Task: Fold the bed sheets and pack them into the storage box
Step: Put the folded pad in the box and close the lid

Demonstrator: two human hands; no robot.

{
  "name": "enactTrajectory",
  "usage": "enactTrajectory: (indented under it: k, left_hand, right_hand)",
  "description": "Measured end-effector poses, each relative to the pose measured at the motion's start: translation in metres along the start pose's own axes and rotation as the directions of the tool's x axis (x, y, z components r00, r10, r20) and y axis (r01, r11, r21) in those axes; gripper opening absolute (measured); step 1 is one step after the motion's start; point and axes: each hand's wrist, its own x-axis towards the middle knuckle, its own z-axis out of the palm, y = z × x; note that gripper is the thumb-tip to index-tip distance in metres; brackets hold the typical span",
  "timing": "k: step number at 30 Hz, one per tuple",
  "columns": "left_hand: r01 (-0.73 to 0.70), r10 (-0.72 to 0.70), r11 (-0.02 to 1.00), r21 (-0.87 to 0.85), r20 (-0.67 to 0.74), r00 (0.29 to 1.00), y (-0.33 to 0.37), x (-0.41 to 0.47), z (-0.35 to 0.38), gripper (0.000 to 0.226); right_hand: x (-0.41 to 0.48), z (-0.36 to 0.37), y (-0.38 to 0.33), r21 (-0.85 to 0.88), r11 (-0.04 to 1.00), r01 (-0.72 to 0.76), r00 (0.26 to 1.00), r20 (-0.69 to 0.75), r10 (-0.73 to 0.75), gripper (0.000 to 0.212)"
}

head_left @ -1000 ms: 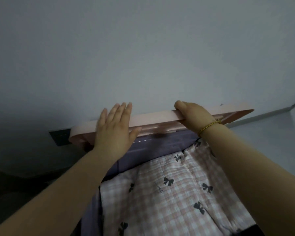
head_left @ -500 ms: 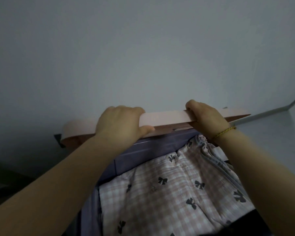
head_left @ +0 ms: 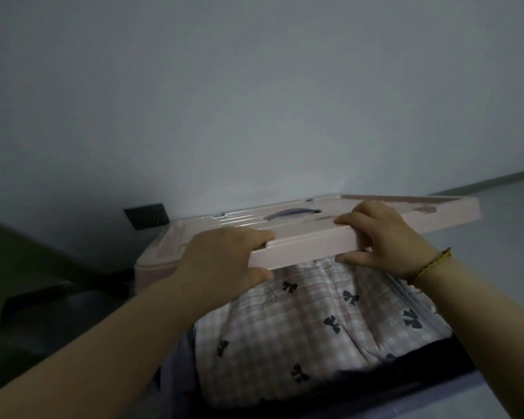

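Grey wall [head_left: 254, 101] filled the upper view. Below it, the pink lid [head_left: 303, 246] hung tilted over the storage box [head_left: 421, 391], its far-left corner seemingly touching the box, though the dim light made that hard to judge. Inside the box lay the folded checked sheet [head_left: 300, 328] with black bows, bulging upward. My 2 hands clamped the lid's near edge, thumbs underneath: left hand [head_left: 224, 258] at the corner, right hand [head_left: 384, 240] further along. A yellow bracelet [head_left: 433, 263] circled my right wrist.
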Motion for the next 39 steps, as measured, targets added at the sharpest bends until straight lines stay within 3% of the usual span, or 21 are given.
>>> enactTrajectory:
  k: [3,6,10,15,20,23,26,30,32,36,37,39]
  left_hand:
    - [-0.041,0.041,0.999,-0.005,-0.093,0.995,0.004,-0.022,0.036,0.059]
    - [-0.168,0.185,0.982,0.081,-0.312,0.932,-0.002,-0.037,0.078,0.055]
    - [-0.192,0.211,0.978,0.086,-0.377,0.902,-0.004,-0.052,0.106,0.067]
    - [-0.195,0.200,0.980,0.048,-0.332,0.922,0.002,-0.070,0.116,0.061]
    - [-0.260,0.256,0.965,0.020,-0.265,0.929,0.028,-0.101,0.119,0.056]
    - [-0.287,0.284,0.958,0.018,-0.222,0.933,0.029,-0.123,0.136,0.057]
    - [-0.314,0.299,0.945,-0.091,-0.152,0.942,0.017,-0.141,0.164,0.058]
    - [-0.376,0.369,0.925,-0.050,-0.113,0.923,0.003,-0.155,0.197,0.034]
    - [-0.398,0.392,0.915,-0.065,-0.088,0.916,0.001,-0.158,0.201,0.036]
    - [-0.355,0.341,0.933,-0.056,-0.179,0.923,-0.014,-0.160,0.184,0.042]
    - [-0.293,0.278,0.955,-0.053,-0.191,0.941,-0.020,-0.158,0.180,0.044]
    - [-0.022,0.031,0.998,0.057,-0.165,0.986,-0.037,-0.154,0.171,0.055]
  right_hand:
    - [-0.025,0.020,-0.009,0.004,1.000,-0.004,0.998,-0.068,0.004,0.081]
    - [-0.042,0.043,-0.021,-0.051,0.996,-0.071,0.995,-0.078,0.067,0.086]
    - [-0.059,0.052,-0.031,-0.037,0.986,-0.163,0.986,0.009,0.164,0.090]
    - [-0.066,0.042,-0.062,0.004,0.940,-0.340,0.921,0.202,0.332,0.058]
    - [-0.110,0.031,-0.086,-0.016,0.899,-0.437,0.887,0.156,0.434,0.055]
    - [-0.135,0.042,-0.106,-0.014,0.885,-0.466,0.858,0.235,0.456,0.052]
    - [-0.152,0.066,-0.120,0.037,0.873,-0.486,0.841,0.290,0.456,0.051]
    - [-0.173,0.094,-0.132,0.043,0.850,-0.525,0.818,0.303,0.489,0.049]
    - [-0.179,0.101,-0.136,0.060,0.825,-0.562,0.803,0.275,0.528,0.051]
    - [-0.168,0.098,-0.139,-0.064,0.794,-0.605,0.758,0.260,0.598,0.056]
    - [-0.161,0.098,-0.141,-0.133,0.789,-0.600,0.749,0.253,0.612,0.049]
    - [-0.151,0.103,-0.143,-0.192,0.767,-0.613,0.731,0.232,0.642,0.039]
